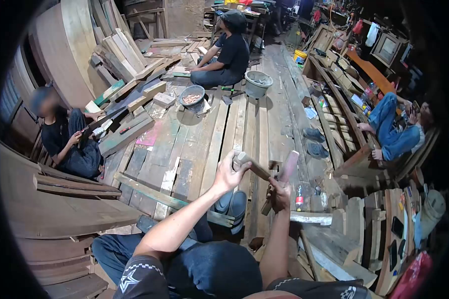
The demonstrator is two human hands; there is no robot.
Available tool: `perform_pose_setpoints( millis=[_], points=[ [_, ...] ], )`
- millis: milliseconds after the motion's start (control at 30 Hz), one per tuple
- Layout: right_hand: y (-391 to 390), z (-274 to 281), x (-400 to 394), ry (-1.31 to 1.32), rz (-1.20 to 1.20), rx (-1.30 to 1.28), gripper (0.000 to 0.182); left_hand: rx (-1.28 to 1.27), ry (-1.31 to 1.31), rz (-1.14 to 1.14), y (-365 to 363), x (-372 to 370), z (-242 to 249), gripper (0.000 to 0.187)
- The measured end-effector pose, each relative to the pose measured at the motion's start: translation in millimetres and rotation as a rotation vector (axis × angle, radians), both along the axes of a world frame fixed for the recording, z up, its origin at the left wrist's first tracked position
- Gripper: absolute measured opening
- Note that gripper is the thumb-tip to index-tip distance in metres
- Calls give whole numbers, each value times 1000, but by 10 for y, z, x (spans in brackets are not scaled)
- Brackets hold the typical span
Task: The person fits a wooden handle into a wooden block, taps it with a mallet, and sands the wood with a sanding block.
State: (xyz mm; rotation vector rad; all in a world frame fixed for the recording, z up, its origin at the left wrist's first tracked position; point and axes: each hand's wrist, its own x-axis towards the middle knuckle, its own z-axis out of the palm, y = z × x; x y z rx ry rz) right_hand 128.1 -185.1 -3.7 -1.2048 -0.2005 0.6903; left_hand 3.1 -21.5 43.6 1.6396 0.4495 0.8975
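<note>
My left hand [229,172] is raised at the middle of the view, its fingers wrapped round one end of a short wooden piece [257,168]. The piece slants down to the right towards my other hand. My right hand [280,193] is closed round a second, paler flat piece [289,167] that points up. Part of a wooden block [267,205] shows just below and left of the right hand. The right fingers overlap the far end of the first piece, so whether they grip it too is unclear.
Two buckets, one grey [258,84] and one with wood scraps [191,97], stand on the plank floor ahead. Persons sit at the left, at the back and at the right. Stacked boards [114,60] lean at the left. A bottle [299,198] stands right of my hands.
</note>
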Motion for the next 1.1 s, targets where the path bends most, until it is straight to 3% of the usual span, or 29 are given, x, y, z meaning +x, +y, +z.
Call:
perform_pose_setpoints(
  millis=[233,333,433,1100],
  points=[
    [-28,-134,82,9,16,-12,17,-23,76,-1,-53,-55,153,26],
    [-25,-130,90,4,15,1,25,8,74,10,-33,-37,100,31],
    [-22,-167,107,44,6,6,22,90,95,-8,-5,-10,27,33],
    [-67,-161,131,6,-88,-67,23,46,177,-113,-80,-91,216,31]
  ],
)
